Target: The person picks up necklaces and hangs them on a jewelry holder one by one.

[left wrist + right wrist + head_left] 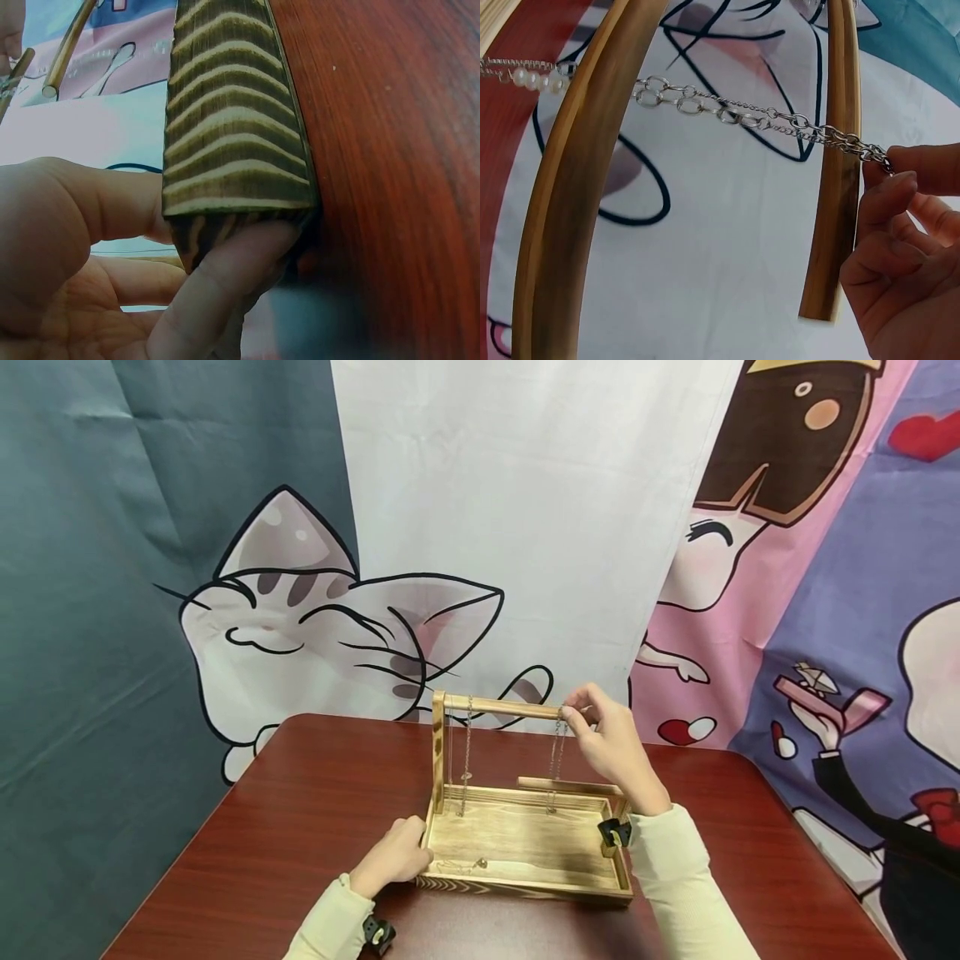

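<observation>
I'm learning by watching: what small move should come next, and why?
Probably settle the silver-toned chain on the upper bar: the right grip pinches the chain's top beside the bar's free end, while the left grip holds the wooden tray.

Loc: indoor booth-type setup, exact type unclr | cartoon cloth bkdrop (525,510) bhd red-brn tbl (315,810)

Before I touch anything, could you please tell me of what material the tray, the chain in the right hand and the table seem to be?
Tray: wood, probably stained or scorched; its side shows wavy light and dark grain.
Chain: probably metal, silvery and shiny, made of linked rings.
Table: reddish-brown and glossy with streaked grain; wood or laminate, I cannot tell.
</observation>
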A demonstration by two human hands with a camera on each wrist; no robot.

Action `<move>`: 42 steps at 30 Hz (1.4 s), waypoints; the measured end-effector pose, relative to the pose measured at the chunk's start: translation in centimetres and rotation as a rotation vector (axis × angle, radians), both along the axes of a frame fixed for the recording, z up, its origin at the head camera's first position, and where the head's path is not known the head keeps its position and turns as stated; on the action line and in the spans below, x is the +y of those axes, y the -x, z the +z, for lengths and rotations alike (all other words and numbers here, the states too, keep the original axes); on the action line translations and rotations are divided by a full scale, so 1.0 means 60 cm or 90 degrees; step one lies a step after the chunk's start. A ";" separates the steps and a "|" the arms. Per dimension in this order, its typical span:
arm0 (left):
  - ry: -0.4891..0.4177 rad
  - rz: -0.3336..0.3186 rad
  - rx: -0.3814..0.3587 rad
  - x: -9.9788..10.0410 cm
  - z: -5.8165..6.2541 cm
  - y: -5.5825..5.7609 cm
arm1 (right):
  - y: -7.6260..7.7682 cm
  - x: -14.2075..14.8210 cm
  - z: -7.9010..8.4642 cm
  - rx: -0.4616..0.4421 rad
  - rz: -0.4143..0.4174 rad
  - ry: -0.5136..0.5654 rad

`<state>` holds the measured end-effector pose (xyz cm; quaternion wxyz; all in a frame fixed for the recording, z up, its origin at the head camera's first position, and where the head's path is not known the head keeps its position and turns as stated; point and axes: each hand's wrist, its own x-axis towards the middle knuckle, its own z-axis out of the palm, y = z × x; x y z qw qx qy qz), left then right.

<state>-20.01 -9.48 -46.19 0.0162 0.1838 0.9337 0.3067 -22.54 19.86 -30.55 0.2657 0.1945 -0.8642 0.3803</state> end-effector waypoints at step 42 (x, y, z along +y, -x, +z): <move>-0.002 -0.004 0.006 0.002 0.004 -0.003 | -0.004 0.101 0.014 -0.004 -0.133 -0.037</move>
